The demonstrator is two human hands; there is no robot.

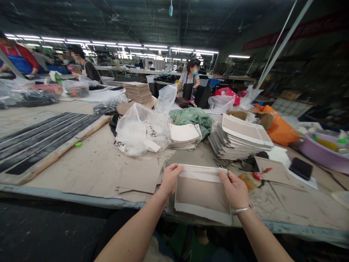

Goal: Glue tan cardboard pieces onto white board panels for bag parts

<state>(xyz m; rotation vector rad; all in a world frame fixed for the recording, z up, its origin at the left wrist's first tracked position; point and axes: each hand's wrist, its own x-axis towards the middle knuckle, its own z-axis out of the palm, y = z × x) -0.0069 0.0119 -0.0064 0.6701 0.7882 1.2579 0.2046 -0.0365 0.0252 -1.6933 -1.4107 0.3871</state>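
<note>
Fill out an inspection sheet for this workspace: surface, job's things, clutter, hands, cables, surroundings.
Surface: tan worktable, smudged, with loose tan sheets left of the hands.
Job's things: one pale-banded panel held at the table's near edge; stack of similar panels beyond it, to the right.
Clutter: clear plastic bag, green bag, orange bag, purple basin.
Left hand: gripping the panel's far left corner.
Right hand: gripping near its far right corner.
Cables: thin dark line near the basin, possibly a cord; cannot confirm.
Surroundings: co-workers beyond, tube lights lit overhead.
</note>
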